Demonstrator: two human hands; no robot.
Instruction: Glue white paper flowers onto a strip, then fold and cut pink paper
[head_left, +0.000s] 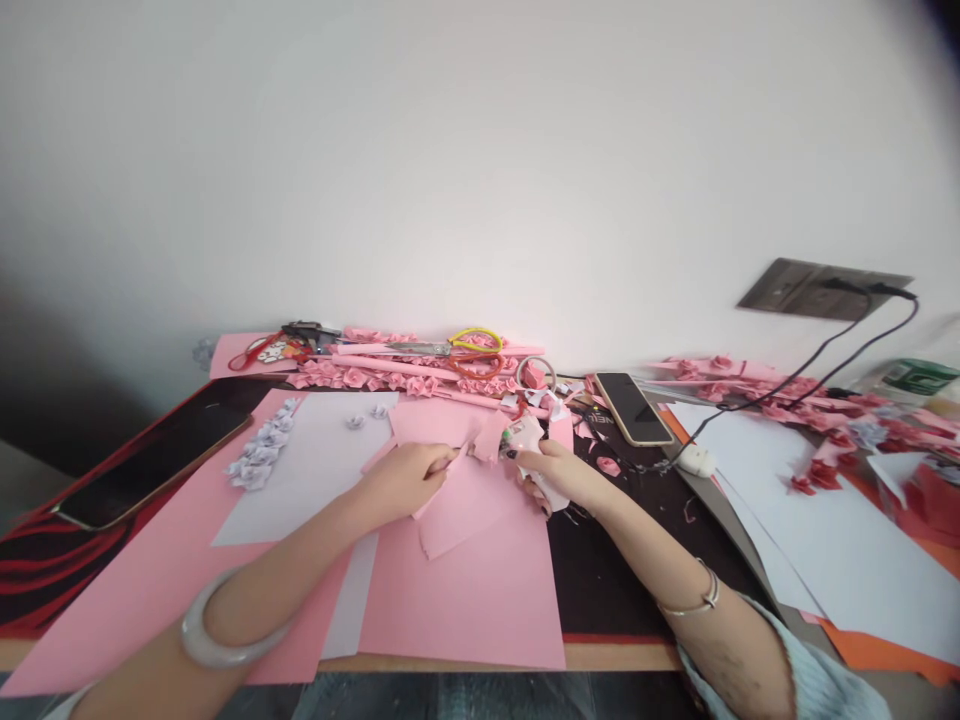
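My left hand [409, 482] is closed in a pinch on the edge of a pink paper sheet [461, 510], which tilts over the larger pink sheets below. Across from it, my right hand [559, 472] is wrapped round a white object with green marks [523, 436]; its kind is hard to make out, as the fingers hide part of it. A small pink paper piece [489, 436] stands between the two hands, close to the front of the white object. Under both hands lies a large pink sheet [465, 610].
White folded paper flowers [262, 445] rest on paper at left, near a large dark phone [157, 465]. Behind lie scissors [476, 340], a tape roll [536, 372] and pink paper flowers [367, 378]. A second phone [634, 408], black cords [787, 380] and white sheets [817, 520] are at right.
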